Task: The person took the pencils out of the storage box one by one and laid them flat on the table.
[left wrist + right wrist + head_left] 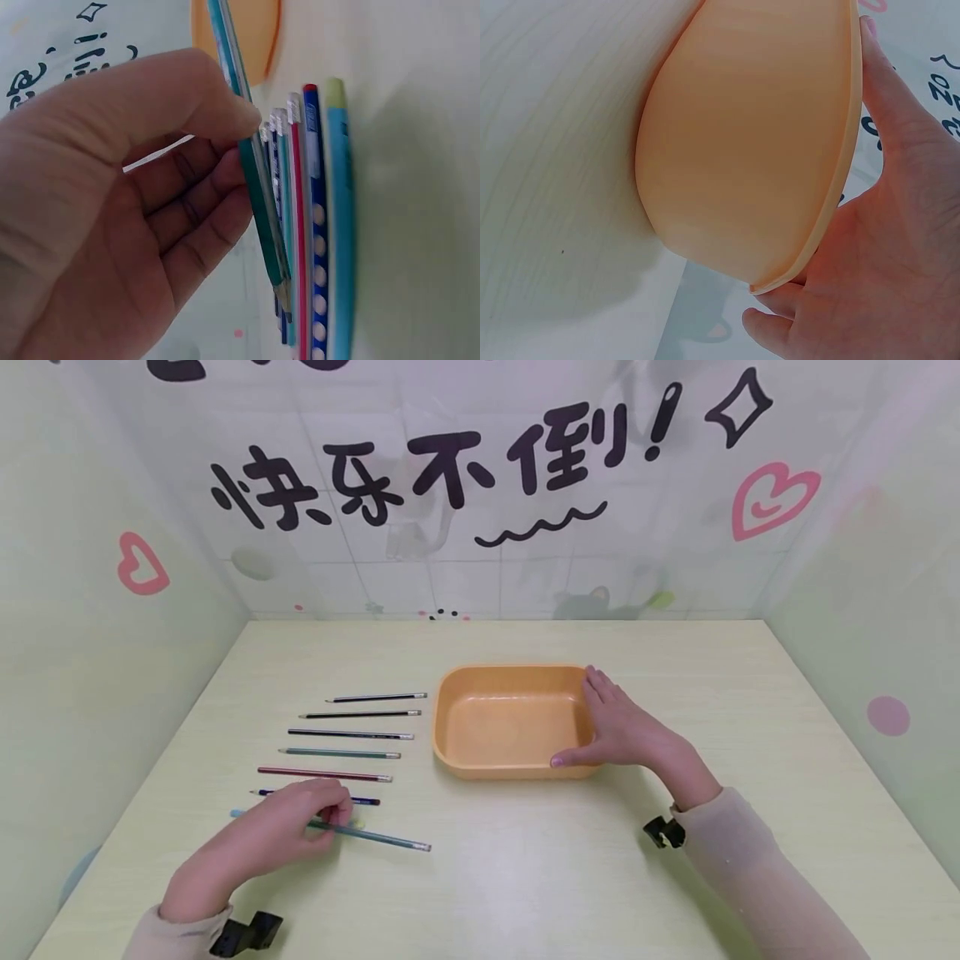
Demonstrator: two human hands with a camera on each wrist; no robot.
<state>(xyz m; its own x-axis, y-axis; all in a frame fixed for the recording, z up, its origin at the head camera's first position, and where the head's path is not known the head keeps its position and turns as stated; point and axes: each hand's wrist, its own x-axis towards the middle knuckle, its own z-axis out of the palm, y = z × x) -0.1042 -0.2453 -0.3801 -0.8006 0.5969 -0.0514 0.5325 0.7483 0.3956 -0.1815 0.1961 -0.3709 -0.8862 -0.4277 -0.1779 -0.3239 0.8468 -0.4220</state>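
My left hand [281,827] pinches a green pencil [259,202] between thumb and fingers, its sharpened tip pointing down in the left wrist view. In the head view its eraser end reaches to the right of the hand. Below lie a light blue pencil [341,225] with a yellow-green end and a dark blue one [315,187] with white dots, both partly hidden by the hand in the head view. My right hand [630,731] rests across the right end of an orange plastic basin [510,772], fingers straight along the far corner, thumb on the near rim.
Beyond the left hand, a red pencil [322,773], a teal pencil [337,752] and several dark ones [360,715] lie in a row, left of the basin. The pale wooden table [525,877] meets printed curtains [495,577] at its back and sides.
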